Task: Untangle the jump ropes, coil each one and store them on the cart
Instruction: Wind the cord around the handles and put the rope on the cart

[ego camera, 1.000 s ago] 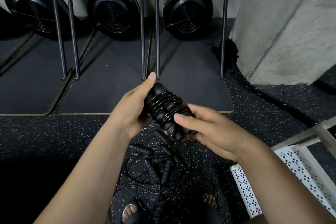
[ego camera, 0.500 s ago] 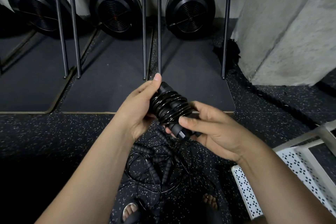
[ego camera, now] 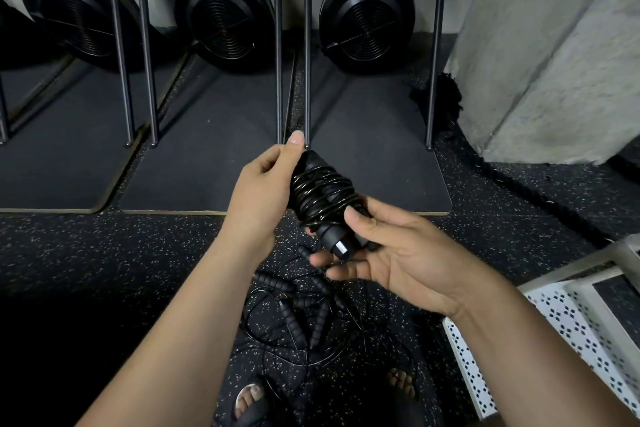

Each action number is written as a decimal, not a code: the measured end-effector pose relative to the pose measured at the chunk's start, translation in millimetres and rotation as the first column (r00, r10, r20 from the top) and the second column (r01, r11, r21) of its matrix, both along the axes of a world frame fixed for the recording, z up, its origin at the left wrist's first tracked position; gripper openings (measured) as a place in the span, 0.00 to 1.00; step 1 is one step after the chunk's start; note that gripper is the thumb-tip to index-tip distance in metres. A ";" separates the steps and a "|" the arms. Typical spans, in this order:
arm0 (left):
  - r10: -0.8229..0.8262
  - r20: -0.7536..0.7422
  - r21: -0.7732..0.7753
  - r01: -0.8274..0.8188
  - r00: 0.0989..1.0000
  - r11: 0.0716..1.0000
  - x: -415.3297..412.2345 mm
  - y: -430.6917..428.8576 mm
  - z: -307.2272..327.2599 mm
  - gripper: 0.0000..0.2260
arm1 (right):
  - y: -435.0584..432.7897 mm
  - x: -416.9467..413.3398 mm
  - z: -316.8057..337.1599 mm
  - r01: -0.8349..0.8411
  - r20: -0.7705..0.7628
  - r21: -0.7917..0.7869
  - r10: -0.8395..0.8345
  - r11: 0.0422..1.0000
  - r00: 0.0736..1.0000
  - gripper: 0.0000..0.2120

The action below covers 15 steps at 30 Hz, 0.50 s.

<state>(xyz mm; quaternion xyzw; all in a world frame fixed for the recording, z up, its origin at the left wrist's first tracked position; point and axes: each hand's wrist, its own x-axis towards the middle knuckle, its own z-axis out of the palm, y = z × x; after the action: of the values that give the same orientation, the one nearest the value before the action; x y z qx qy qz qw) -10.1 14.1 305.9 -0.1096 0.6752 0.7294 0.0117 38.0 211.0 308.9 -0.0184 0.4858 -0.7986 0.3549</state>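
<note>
A coiled black jump rope (ego camera: 322,199), its thin cord wound round its two handles, is held up in front of me. My left hand (ego camera: 263,198) grips its upper end, thumb along the top. My right hand (ego camera: 388,253) holds the lower end, thumb on the coil and fingers under the handle tips. Below, on the speckled floor, lies a tangle of several more black jump ropes (ego camera: 304,315) with ribbed handles. The white perforated cart (ego camera: 568,329) stands at the lower right.
Three black fan wheels of rowing machines (ego camera: 367,10) stand at the back on dark mats, with steel rails (ego camera: 306,45) running towards me. A concrete pillar (ego camera: 554,45) rises at the right, a thick black rope (ego camera: 519,184) at its foot. My sandalled feet (ego camera: 249,399) are below.
Both hands have lifted the coiled rope slightly and tilted it. My right hand has slid down so the handle ends now stick out above its fingers.
</note>
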 end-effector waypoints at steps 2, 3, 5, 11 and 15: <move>-0.012 0.018 0.000 0.012 1.000 1.000 0.5 -1.4 1.2 0.26 | 3.1 -1.4 0.7 0.000 -0.016 0.032 0.001 0.999 1.000 0.19; -0.023 0.027 0.006 0.023 0.999 1.000 -0.1 -2.1 -0.1 0.26 | 4.6 -2.3 0.7 -0.002 -0.021 0.052 0.003 0.999 1.000 0.19; -0.031 0.028 0.016 0.031 0.999 0.999 -1.4 -3.1 -4.8 0.22 | 6.0 -3.8 -1.1 -0.002 -0.020 0.093 0.004 0.996 1.000 0.19; 0.020 0.011 -0.023 -0.019 1.000 1.000 -2.1 5.5 -15.0 0.22 | 3.2 -3.5 -6.8 0.054 -0.123 0.351 -0.011 0.935 0.992 0.25; 0.057 0.008 0.117 -0.058 0.998 0.992 7.5 26.4 -12.6 0.20 | 10.5 -0.8 0.4 0.197 -0.176 0.400 -0.136 0.895 0.975 0.25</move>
<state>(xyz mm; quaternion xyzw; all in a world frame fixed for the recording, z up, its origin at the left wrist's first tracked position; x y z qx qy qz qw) -2.6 40.5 293.4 -0.1299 0.6279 0.7673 -0.0011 37.2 221.6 309.3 0.0419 0.6684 -0.7010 0.2450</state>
